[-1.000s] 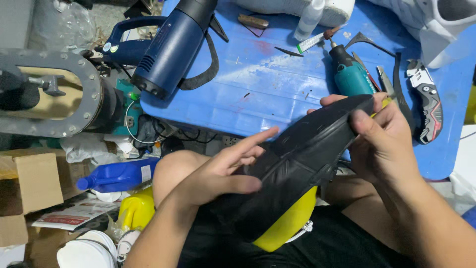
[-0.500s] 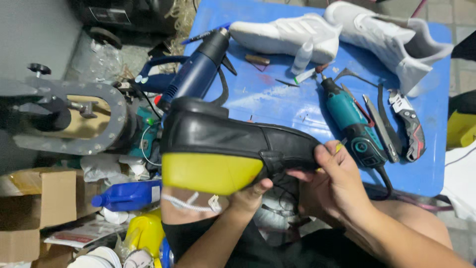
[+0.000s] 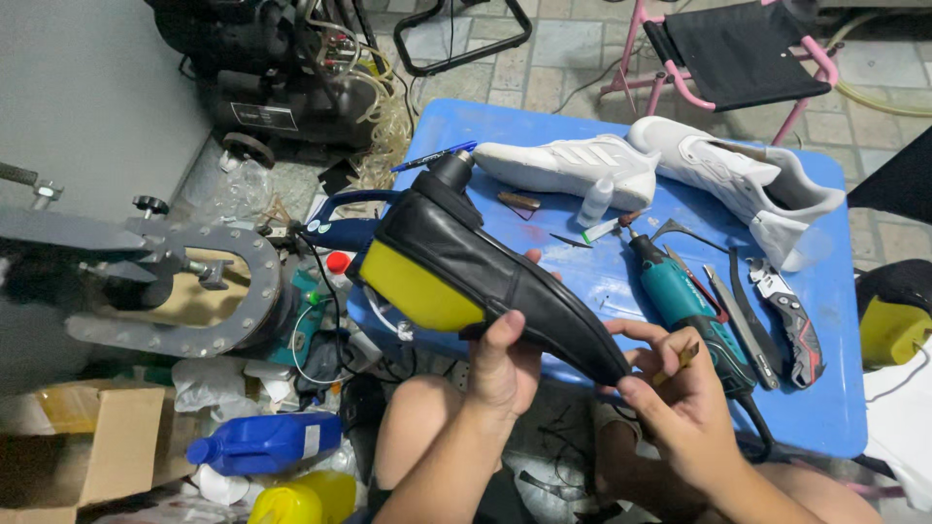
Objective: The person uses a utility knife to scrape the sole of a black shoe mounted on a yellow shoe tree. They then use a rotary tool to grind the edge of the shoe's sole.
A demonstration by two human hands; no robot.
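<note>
Gripping the black shoe (image 3: 505,277) at frame centre, the left hand (image 3: 505,364) should stay firm while the right hand (image 3: 680,393), pinching a small stick (image 3: 687,357), steadies its toe.

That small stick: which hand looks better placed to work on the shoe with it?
Probably the right hand: it already pinches the stick beside the black shoe toe, while the left hand grips its middle.

The black shoe upper (image 3: 505,277) covers most of the blue heat gun (image 3: 342,233), leaving only its handle and nozzle tip showing. The left hand (image 3: 505,369) hides the upper's underside, and its palm cannot be seen. A thin stick in the right hand (image 3: 675,393) is too small to identify (perhaps a brush). The yellow bottle (image 3: 291,503) is cut off by the bottom edge.
</note>
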